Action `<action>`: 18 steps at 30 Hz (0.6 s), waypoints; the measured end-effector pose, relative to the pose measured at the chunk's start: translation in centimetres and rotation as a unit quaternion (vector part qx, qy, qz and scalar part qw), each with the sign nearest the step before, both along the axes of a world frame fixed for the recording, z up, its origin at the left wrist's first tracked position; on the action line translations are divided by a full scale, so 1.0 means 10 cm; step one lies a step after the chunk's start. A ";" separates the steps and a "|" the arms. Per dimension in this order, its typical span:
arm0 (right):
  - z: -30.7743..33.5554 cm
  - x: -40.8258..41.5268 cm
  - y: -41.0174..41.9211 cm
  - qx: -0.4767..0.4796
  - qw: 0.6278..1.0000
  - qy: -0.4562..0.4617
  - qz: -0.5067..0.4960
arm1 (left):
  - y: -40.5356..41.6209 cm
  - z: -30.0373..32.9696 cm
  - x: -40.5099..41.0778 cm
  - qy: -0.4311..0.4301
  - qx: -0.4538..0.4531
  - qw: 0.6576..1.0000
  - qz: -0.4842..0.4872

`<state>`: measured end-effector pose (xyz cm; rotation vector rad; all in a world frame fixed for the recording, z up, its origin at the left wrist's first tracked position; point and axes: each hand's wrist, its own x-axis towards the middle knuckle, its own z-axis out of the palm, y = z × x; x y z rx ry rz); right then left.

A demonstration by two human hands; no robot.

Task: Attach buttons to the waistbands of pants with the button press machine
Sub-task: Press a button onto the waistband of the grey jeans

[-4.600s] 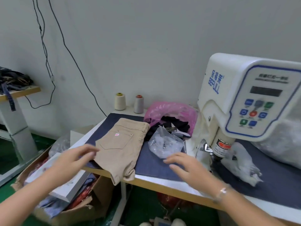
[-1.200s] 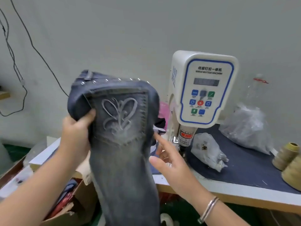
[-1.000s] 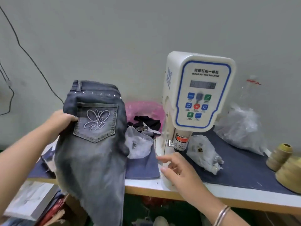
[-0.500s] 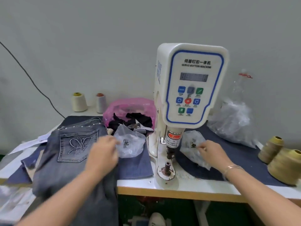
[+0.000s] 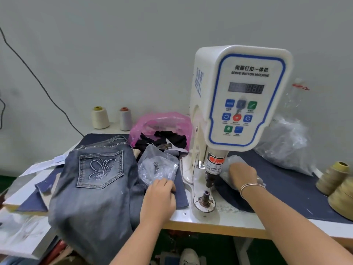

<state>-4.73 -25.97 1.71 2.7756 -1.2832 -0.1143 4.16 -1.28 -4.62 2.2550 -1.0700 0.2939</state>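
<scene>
Dark grey jeans [image 5: 95,178] lie back side up on the table's left, a butterfly stitched on the pocket, the legs hanging over the front edge. The white servo button machine [image 5: 240,96] stands in the middle, its lower die [image 5: 206,196] bare. My left hand [image 5: 160,196] has its fingers curled on the near edge of a clear bag of metal buttons [image 5: 156,167] between the jeans and the machine. My right hand [image 5: 242,175] reaches into a second clear bag [image 5: 229,163] to the right of the machine head, and its fingertips are hidden.
A pink bag with dark cloth [image 5: 162,129] sits behind the button bag. Two thread cones [image 5: 99,117] stand at the back left, and larger tan cones [image 5: 332,178] at the right edge. A crumpled clear bag [image 5: 284,144] lies at the back right. A dark blue mat [image 5: 286,188] covers the table.
The jeans went from held up in my left hand to lying on the table. My left hand moved to the button bag; my right hand went into the bag right of the machine.
</scene>
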 end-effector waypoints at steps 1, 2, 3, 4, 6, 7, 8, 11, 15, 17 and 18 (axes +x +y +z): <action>0.08 0.06 0.03 0.044 0.998 0.036 -0.033 | 0.00 0.00 0.00 0.003 -0.001 1.000 0.003; 0.17 0.10 0.07 0.080 0.993 0.064 -0.051 | 0.00 0.00 0.00 0.005 -0.003 1.000 0.007; 0.20 0.12 0.07 0.099 0.991 0.072 -0.052 | -0.01 0.00 0.00 0.006 -0.005 1.000 0.009; 0.21 0.15 0.06 0.104 0.991 0.074 -0.047 | 0.00 0.00 0.00 0.006 -0.008 1.000 0.010; 0.16 0.07 0.02 0.108 0.990 0.066 -0.066 | 0.00 0.00 0.00 0.003 -0.007 1.000 0.010; 0.12 -0.01 0.00 0.097 0.991 0.044 -0.076 | 0.00 -0.01 0.00 0.003 -0.006 1.000 0.010; 0.07 -0.10 -0.03 0.067 0.995 -0.014 -0.068 | -0.01 0.00 0.00 0.003 -0.005 1.000 0.011; 0.04 -0.40 0.00 0.019 0.964 -0.266 0.002 | -0.01 0.00 0.00 0.005 -0.008 1.000 0.014; 0.13 -0.62 0.45 0.354 0.748 -0.556 -0.081 | 0.01 0.00 0.01 0.002 -0.004 1.000 0.012; 0.10 -0.66 0.81 0.541 0.626 -0.549 -0.120 | 0.00 0.01 0.01 0.000 -0.002 1.000 0.013; 0.07 -0.65 0.94 0.595 0.583 -0.537 -0.131 | 0.00 0.01 0.01 -0.001 -0.001 1.000 0.013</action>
